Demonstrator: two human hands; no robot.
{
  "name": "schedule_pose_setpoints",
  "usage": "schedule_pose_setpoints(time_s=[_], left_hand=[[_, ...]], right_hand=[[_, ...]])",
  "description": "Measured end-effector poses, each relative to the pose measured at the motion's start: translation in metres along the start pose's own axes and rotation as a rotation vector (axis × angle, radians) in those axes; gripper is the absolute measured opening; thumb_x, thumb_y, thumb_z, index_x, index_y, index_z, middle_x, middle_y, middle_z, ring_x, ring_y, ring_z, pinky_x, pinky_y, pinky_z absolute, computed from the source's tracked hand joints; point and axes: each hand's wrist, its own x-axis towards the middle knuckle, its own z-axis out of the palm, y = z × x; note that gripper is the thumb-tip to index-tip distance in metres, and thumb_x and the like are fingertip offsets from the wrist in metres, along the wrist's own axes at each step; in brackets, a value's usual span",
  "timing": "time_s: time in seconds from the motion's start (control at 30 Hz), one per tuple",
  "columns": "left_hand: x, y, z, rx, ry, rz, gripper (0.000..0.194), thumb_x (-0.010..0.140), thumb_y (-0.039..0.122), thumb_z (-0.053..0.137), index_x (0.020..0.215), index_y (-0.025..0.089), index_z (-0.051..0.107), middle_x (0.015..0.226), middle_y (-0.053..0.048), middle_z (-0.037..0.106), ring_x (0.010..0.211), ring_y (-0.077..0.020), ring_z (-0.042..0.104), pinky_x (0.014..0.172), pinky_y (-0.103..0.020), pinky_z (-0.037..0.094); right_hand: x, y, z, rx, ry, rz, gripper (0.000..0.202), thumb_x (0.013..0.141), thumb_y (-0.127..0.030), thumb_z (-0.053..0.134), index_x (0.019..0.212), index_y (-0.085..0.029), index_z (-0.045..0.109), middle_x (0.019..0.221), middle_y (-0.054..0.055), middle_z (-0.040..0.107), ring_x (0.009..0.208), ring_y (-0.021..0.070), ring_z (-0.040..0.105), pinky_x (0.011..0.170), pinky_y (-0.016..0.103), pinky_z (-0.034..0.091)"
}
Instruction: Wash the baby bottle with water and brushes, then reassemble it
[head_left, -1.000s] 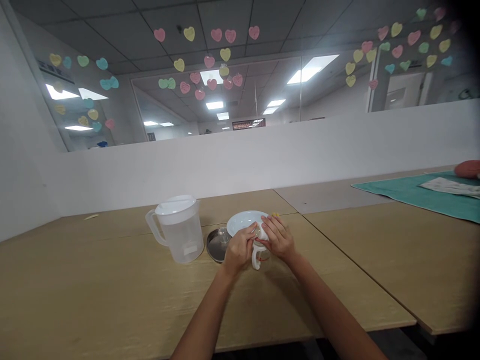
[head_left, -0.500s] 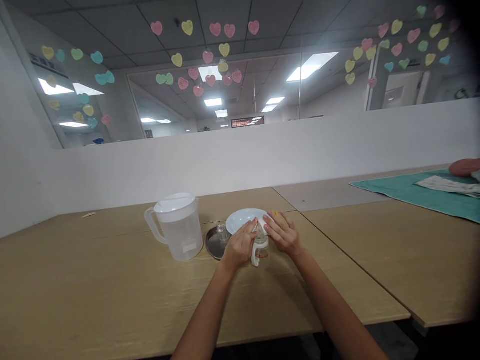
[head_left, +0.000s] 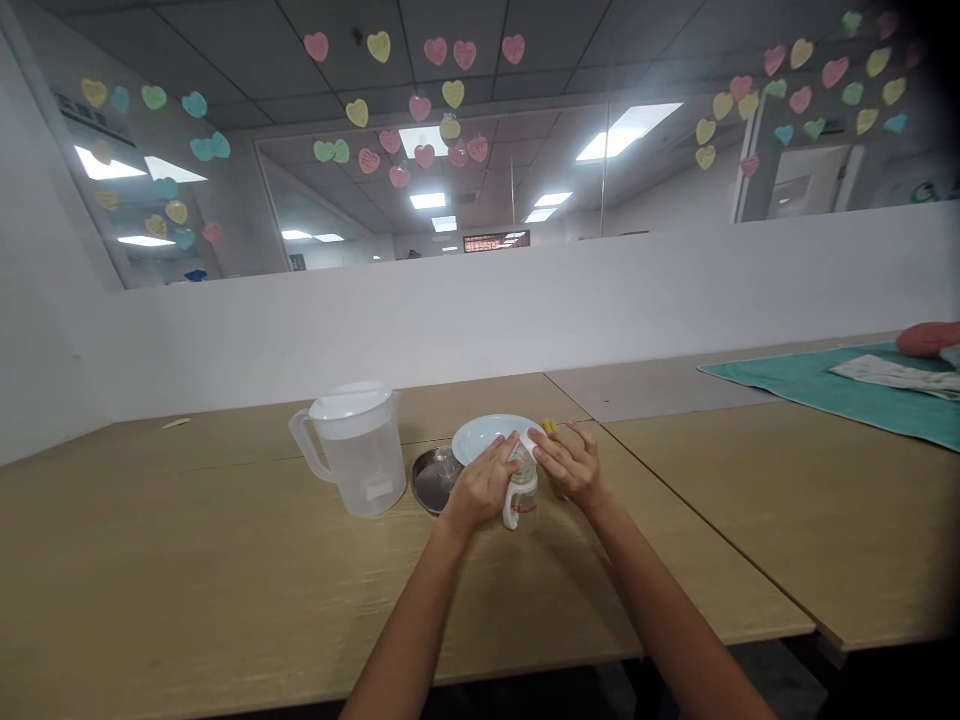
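A small clear glass jar with red print and a white handle stands on the table. At its top, my left hand is closed round the left side of the jar's mouth. My right hand presses its fingertips on a white piece at the top right of the jar. What the white piece is cannot be made out. Behind the hands is a pale round plate. Left of them lies a round metal tray with a small clear item in it.
A lidded translucent pitcher stands to the left of the tray. Something yellow shows behind my right hand. At the far right lies a teal cloth with a red item on it. A white wall rises behind.
My right hand has shifted slightly, showing more of the yellow item behind it. The view has tilted a little; the jar stays in the same place.
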Motion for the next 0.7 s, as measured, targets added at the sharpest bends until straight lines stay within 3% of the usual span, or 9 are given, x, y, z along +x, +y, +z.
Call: schedule_pose_setpoints(time_s=[0.23, 0.4, 0.57, 0.7], left_hand=[[-0.003, 0.0, 0.003, -0.008, 0.0, -0.054, 0.015, 0.089, 0.005, 0.04, 0.101, 0.01, 0.048, 0.128, -0.021, 0.052, 0.128, -0.0211, 0.043, 0.099, -0.037, 0.048], [-0.01, 0.005, 0.006, -0.069, -0.009, -0.27, 0.029, 0.092, 0.014, 0.043, 0.119, 0.014, 0.05, 0.123, -0.012, 0.058, 0.118, -0.0173, 0.053, 0.097, -0.035, 0.047], [-0.018, 0.014, 0.009, -0.089, -0.133, -0.424, 0.052, 0.089, 0.031, 0.051, 0.136, 0.015, 0.038, 0.128, -0.012, 0.054, 0.115, -0.0197, 0.053, 0.096, -0.035, 0.044], [-0.026, 0.02, 0.02, -0.131, -0.142, -0.553, 0.07, 0.086, 0.035, 0.055, 0.145, 0.015, 0.021, 0.133, -0.013, 0.049, 0.119, -0.0211, 0.049, 0.099, -0.037, 0.041]], right_hand=[[-0.008, 0.0, 0.005, 0.036, -0.032, 0.066, 0.031, 0.083, -0.009, 0.057, 0.108, -0.025, 0.045, 0.108, 0.003, 0.066, 0.082, 0.0144, 0.059, 0.093, 0.042, 0.04], [-0.011, -0.022, 0.018, 0.15, 0.042, 0.38, 0.04, 0.08, -0.013, 0.06, 0.116, -0.021, 0.044, 0.11, 0.011, 0.063, 0.094, 0.019, 0.058, 0.086, 0.041, 0.044], [-0.013, -0.032, 0.027, 0.124, -0.02, 0.502, 0.042, 0.08, -0.015, 0.059, 0.121, -0.02, 0.048, 0.112, 0.012, 0.057, 0.101, 0.0226, 0.055, 0.086, 0.04, 0.044], [-0.017, -0.034, 0.029, 0.144, -0.047, 0.644, 0.036, 0.081, -0.024, 0.062, 0.115, -0.018, 0.052, 0.111, 0.012, 0.057, 0.102, 0.0232, 0.054, 0.087, 0.04, 0.043]])
